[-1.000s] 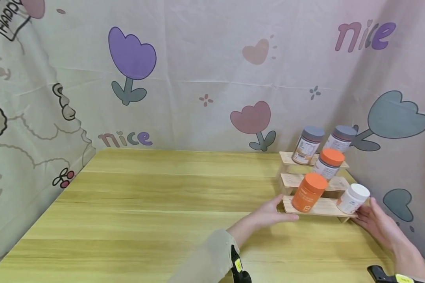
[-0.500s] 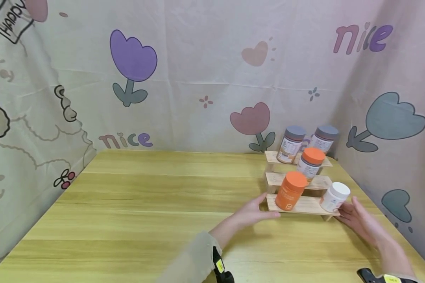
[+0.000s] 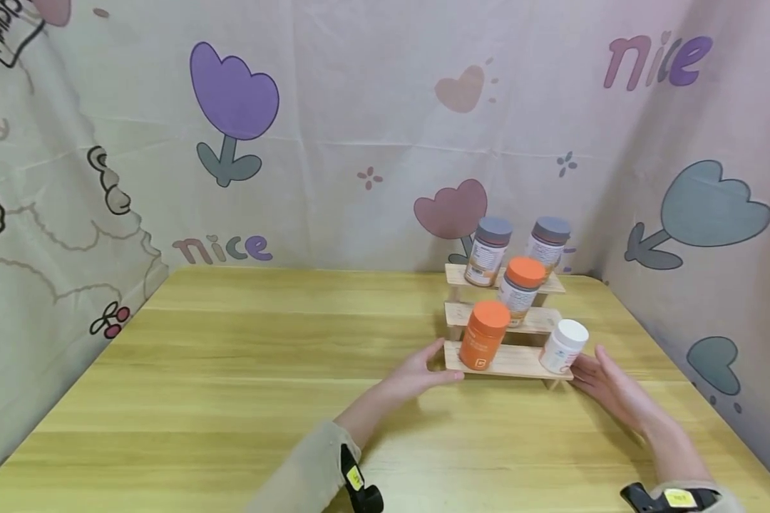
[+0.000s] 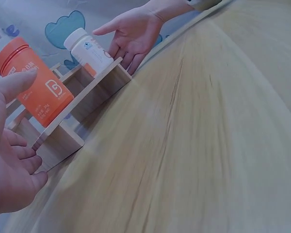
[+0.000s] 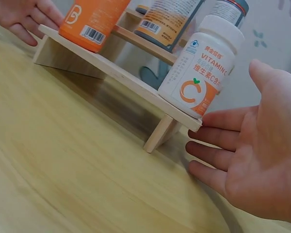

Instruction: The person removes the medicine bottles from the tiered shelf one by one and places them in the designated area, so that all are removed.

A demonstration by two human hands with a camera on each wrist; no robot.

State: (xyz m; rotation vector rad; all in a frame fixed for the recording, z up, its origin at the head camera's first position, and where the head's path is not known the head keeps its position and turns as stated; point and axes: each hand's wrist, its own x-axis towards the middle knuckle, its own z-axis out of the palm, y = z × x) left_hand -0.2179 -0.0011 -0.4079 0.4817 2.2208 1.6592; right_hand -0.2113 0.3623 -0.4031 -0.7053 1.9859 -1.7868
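A three-tier wooden display rack stands on the table with bottles on its steps. My left hand touches the rack's left end, thumb pointing along the front edge. On the opposite end, my right hand has its fingertips against the side, palm facing inward. The bottom step carries an orange bottle on the left and a white vitamin C bottle on the right. An orange-capped bottle sits on the middle step. Two grey-capped bottles, one left and one right, occupy the top.
The wooden table extends widely to the left of the rack. A printed cloth hangs behind the table and along both sides. Black wrist cameras are strapped at the left sleeve and right sleeve.
The rack with all its bottles has slid left across the table. Both hands have moved left with it, staying at its two ends.
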